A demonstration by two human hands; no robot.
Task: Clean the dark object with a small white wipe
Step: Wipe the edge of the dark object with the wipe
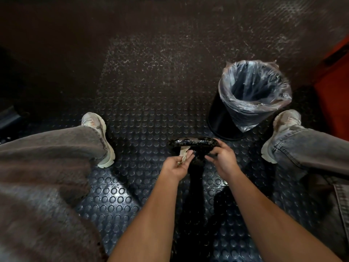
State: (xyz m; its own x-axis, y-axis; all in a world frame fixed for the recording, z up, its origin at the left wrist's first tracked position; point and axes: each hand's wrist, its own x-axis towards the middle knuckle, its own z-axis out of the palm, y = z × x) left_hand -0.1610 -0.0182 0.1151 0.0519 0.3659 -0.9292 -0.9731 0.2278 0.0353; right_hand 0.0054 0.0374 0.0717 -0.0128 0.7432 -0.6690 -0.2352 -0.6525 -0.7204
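Presently, findings as observed from beside the seated person:

Dark object: a glossy black, oblong item (192, 143) held low between the person's knees, above the floor; its exact kind cannot be told.

Right hand: the right hand (222, 157) grips the dark object at its 3 o'clock end, fingers curled round the edge, thumb toward the underside.

Left hand: the left hand (176, 164) pinches a small white wipe (184, 153) between thumb and fingers, at the object's 7 o'clock side.

Wipe: crumpled, pale, its upper end touching the underside of the dark object near the left end.

Bin: a black waste bin (222, 118) with a clear plastic liner (253, 91) stands at 1 o'clock from the hands, near the right foot, apart from the object.

Footwear: a pale sneaker (100, 137) at 9 o'clock; a second pale sneaker (279, 133) at 3 o'clock, just beside the bin.

Legs: grey jeans (311, 148) cover both legs, spread wide.

Floor: dark rubber matting with raised round studs (141, 110), scuffed pale toward 12 o'clock.

Background: an orange-red surface (336, 87) at 2 o'clock, at the frame edge.
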